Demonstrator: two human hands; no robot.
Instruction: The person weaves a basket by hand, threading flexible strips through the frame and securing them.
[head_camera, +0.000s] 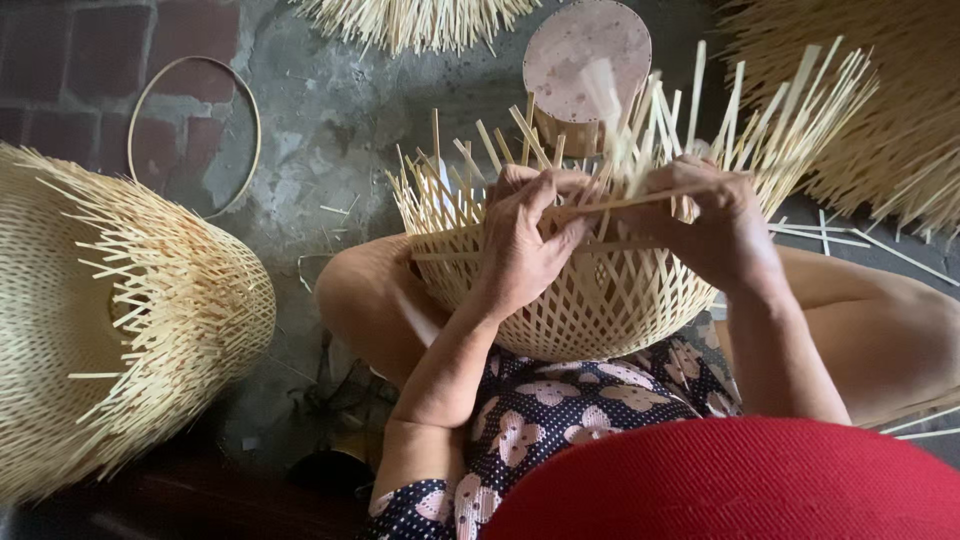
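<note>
A half-woven bamboo basket (590, 310) rests between my knees, with loose strip ends sticking up around its rim. My left hand (525, 240) grips the near rim and pinches a long horizontal bamboo strip (640, 203). My right hand (715, 225) holds the same strip on the right side of the rim, fingers curled among the upright ends. Both hands sit close together over the basket's opening.
A large woven basket (110, 320) lies on its side at the left. A thin bamboo hoop (245, 110) leans against the brick wall. A round wooden stool top (585, 55) stands behind the basket. Bundles of bamboo strips (880, 110) spread at the right and top. A red hat brim (740, 480) fills the bottom edge.
</note>
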